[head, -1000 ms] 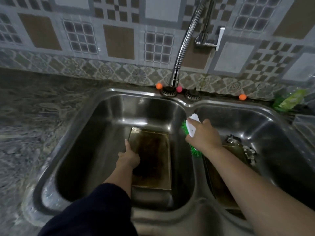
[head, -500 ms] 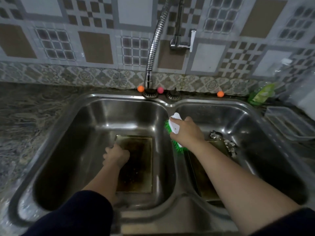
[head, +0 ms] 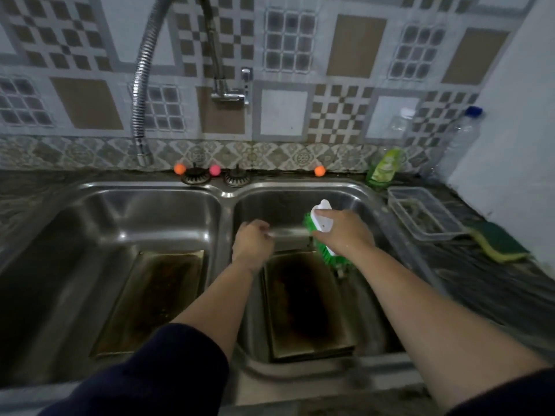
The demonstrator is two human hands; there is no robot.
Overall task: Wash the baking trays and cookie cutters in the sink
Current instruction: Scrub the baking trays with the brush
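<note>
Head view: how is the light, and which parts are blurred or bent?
Head view: dim light, so the two baking trays look nearly black; soft glare on the sink wall; motion blur on the left hand and lower right edge; the right hand and scrub brush fairly sharp; wide-angle lens bends the counter.

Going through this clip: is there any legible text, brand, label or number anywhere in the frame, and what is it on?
No text can be read.
Green soap pouch: has printing, too blurred to read.
Two clear bottles: no legible label.
Brush in the right hand: no marking visible.
Trays, sink, tiles: no writing.
</note>
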